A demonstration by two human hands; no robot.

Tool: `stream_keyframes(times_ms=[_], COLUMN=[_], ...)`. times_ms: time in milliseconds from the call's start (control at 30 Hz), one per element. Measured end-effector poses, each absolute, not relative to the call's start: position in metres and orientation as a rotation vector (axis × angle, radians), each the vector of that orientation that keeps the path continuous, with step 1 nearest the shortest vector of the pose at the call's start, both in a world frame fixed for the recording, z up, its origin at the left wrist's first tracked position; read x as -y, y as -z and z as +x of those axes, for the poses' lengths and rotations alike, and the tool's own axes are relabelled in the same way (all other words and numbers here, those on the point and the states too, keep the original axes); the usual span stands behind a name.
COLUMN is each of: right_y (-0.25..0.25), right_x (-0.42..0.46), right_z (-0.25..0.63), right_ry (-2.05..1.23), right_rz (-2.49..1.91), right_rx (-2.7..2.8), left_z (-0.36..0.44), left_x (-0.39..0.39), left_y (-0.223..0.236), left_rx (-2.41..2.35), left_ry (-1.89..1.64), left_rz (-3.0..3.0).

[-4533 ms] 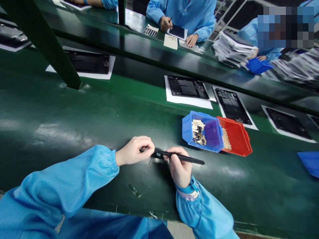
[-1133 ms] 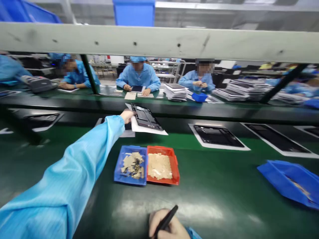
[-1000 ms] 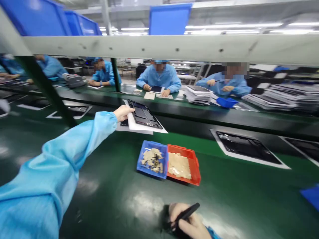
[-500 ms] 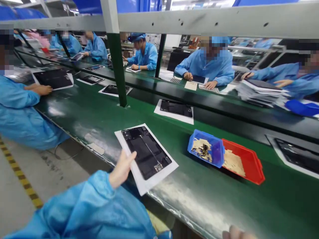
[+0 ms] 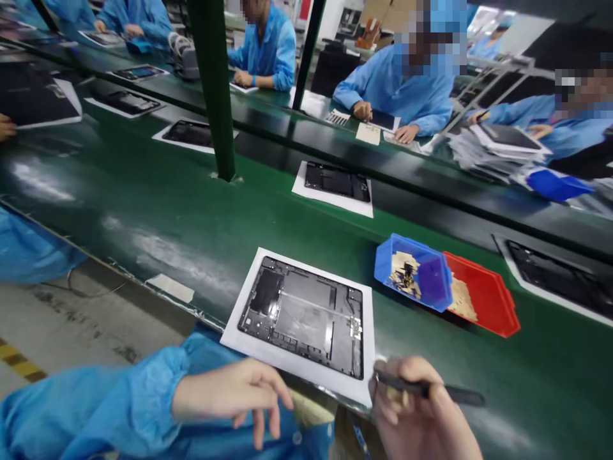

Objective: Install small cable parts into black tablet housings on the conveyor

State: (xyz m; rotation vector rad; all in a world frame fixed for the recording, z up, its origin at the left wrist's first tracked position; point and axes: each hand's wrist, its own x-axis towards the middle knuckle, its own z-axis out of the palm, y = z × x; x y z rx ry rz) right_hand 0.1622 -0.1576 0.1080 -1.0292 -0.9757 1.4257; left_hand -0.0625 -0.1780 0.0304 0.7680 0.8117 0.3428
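An opened tablet housing [image 5: 301, 319], its inner parts showing, lies on a white sheet [image 5: 246, 291] at the near edge of the green bench. My left hand [image 5: 234, 396] hovers just in front of that edge, fingers loosely bent and apart, holding nothing. At the sheet's near right corner, my right hand [image 5: 426, 409] grips a slim black pen-shaped tool [image 5: 462, 395] between thumb and fingers. The tool's left tip is blurred, so its exact kind is unclear. Beyond my right hand, a blue bin [image 5: 438, 278] holds small black parts on tan paper.
A red bin [image 5: 498, 306] with tan paper stands against the blue one. More tablet housings on sheets line the belt, one [image 5: 335, 182] straight ahead. A green post [image 5: 213, 96] rises from the bench. Co-workers in blue sit opposite; another person's hand [image 5: 6, 128] shows far left.
The tablet housing on its sheet was tilted in my left hand; now it lies turned on the bench, released. My right hand has come up into view with the black tool. The view has shifted.
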Motion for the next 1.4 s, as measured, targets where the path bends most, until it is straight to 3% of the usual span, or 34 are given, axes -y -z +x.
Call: stream_keyframes(times_ms=[167, 300, 467, 833, 1400], right_y=[-0.091, -0.053, -0.019, -0.016, -0.014], right_x=[0.082, 0.028, 0.010, 0.020, 0.018], right_z=[0.096, 0.069, 0.076, 0.068, 0.067], right_ry=[-1.371, -1.270, -1.174, -1.116, -1.110], right_rz=[-0.938, -0.937, -1.071, -1.472, -1.582], right_rx=[0.716, 0.596, 0.664, 1.309, 1.399], left_z=[-0.092, -0.093, -0.111, -0.134, -0.136], left_x=[0.057, 0.000, 0.001, 0.003, 0.002], left_y=[-0.033, -0.014, -0.005, -0.007, -0.010], left_rx=[-1.209, -1.155, -1.055, -1.042, -1.043], left_ry=[-0.866, -0.783, -0.750, -0.668, -0.602], left_rz=[1.686, 2.057, 2.374, 2.326, 2.247])
